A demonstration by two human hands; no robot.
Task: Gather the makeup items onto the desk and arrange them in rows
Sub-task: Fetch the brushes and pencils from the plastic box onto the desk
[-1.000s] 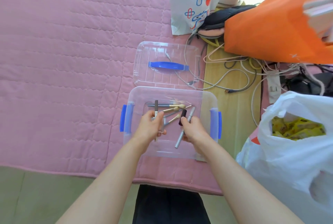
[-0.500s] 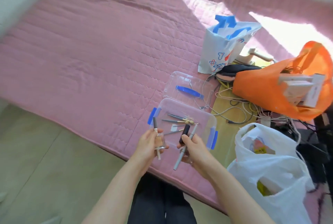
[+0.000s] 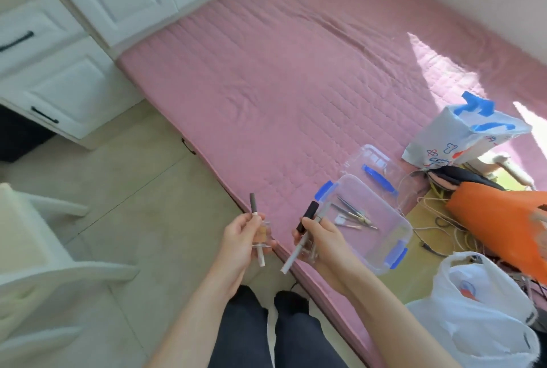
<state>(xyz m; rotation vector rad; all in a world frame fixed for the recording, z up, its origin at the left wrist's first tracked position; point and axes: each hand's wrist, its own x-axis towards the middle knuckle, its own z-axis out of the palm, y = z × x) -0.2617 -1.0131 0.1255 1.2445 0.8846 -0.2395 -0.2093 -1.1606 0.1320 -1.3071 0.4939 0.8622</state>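
My left hand (image 3: 241, 241) grips a slim makeup stick (image 3: 256, 228) with a dark cap and a small clear bottle (image 3: 262, 233). My right hand (image 3: 321, 241) holds a dark tube (image 3: 307, 215), a long grey pencil (image 3: 299, 249) and a small clear piece. Both hands hang above the floor, just left of the clear storage box (image 3: 381, 244) with blue latches. Several brushes and tweezers (image 3: 353, 216) still lie inside the box.
The box lid (image 3: 376, 166) with a blue handle lies beyond it on the pink mattress (image 3: 296, 71). An orange bag (image 3: 497, 219), a white plastic bag (image 3: 479, 317), a printed bag (image 3: 461, 136) and tangled cables (image 3: 435, 219) crowd the right. White cabinets (image 3: 59, 50) and a white chair (image 3: 35, 264) stand at left.
Both hands lifted out of the box with the items and drew back over the floor. My view swung left, bringing the cabinets and chair into sight.
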